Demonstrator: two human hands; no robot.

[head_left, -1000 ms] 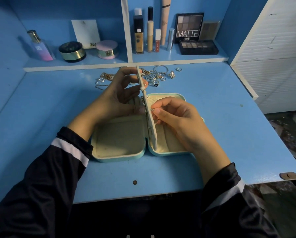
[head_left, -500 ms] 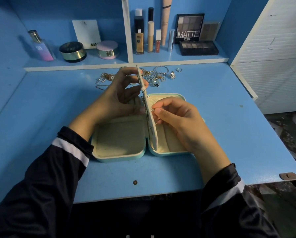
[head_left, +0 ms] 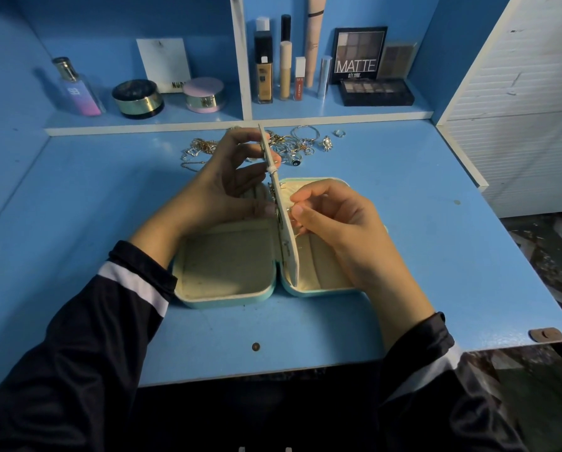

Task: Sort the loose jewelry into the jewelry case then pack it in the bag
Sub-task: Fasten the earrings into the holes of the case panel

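one upright divider [head_left: 288, 246] (left hand [head_left: 227, 190] gripping), right hand [head_left: 335, 220] pinching jewelry [head_left: 291, 210]

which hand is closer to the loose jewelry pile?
Left. The left hand holds the divider flap just short of the jewelry pile; the right hand, pinching a small piece, is nearer the person over the case.

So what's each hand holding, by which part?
Left hand grips the upright middle panel of the case by its far edge; right hand pinches a small metal piece against it.
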